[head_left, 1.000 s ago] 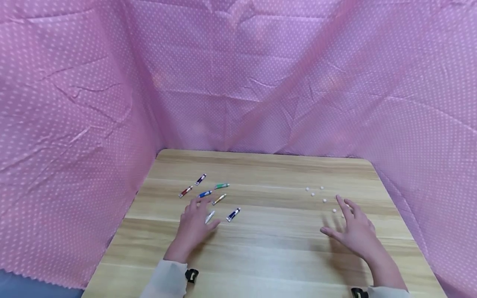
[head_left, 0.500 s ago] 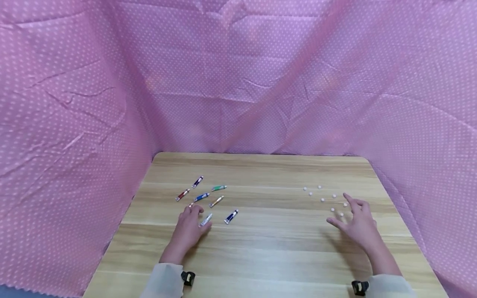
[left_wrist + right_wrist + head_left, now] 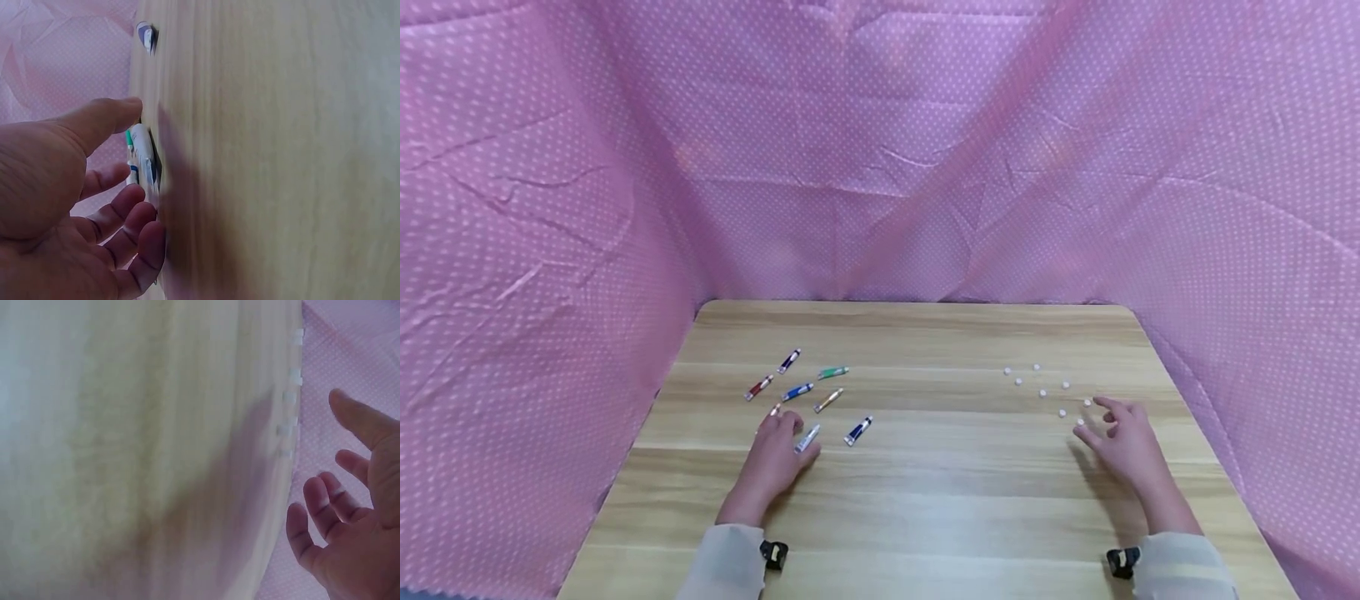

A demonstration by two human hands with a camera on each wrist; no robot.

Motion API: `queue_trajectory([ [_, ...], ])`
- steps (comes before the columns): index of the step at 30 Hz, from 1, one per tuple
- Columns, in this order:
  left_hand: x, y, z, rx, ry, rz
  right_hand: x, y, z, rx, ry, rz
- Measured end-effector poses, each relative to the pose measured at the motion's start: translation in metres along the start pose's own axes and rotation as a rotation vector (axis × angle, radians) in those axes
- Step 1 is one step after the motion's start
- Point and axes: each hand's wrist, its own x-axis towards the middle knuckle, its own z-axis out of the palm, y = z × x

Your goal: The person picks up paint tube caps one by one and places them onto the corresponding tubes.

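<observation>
My left hand (image 3: 771, 458) is low over the table's left part, its thumb and fingers loosely bent around a small white paint tube (image 3: 807, 438). In the left wrist view a gap separates the thumb from the fingers of the hand (image 3: 75, 200), with the white tube (image 3: 142, 142) lying beyond it on the tabletop. A red-and-white tube (image 3: 775, 409) is partly hidden by the fingertips. On the right, my right hand (image 3: 1127, 446) hovers with thumb and forefinger apart, close to a small white cap-like piece (image 3: 1080, 422). Nothing is between the fingers of this hand (image 3: 350, 512) in the right wrist view.
More paint tubes lie around the left hand, including a green one (image 3: 833, 372), a yellow one (image 3: 828, 400) and a dark blue one (image 3: 859, 431). Several small white pieces (image 3: 1042, 392) are scattered beyond the right hand. Pink dotted cloth (image 3: 880, 167) surrounds the wooden table (image 3: 940, 500).
The right hand has drawn its thumb and forefinger closer together near the white pieces. The left hand has pulled back slightly, its fingers more bent, uncovering more of the white tube. The head view has shifted slightly.
</observation>
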Motion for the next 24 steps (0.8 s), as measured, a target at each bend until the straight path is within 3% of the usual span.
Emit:
queue_trajectory([
  [11, 0.004, 0.0, 0.004, 0.013, -0.009, -0.008, 0.008, 0.012, 0.008, -0.058, 0.002, -0.062],
  [24, 0.006, -0.002, 0.006, 0.057, 0.016, 0.0, 0.014, 0.017, 0.016, -0.092, 0.003, -0.037],
])
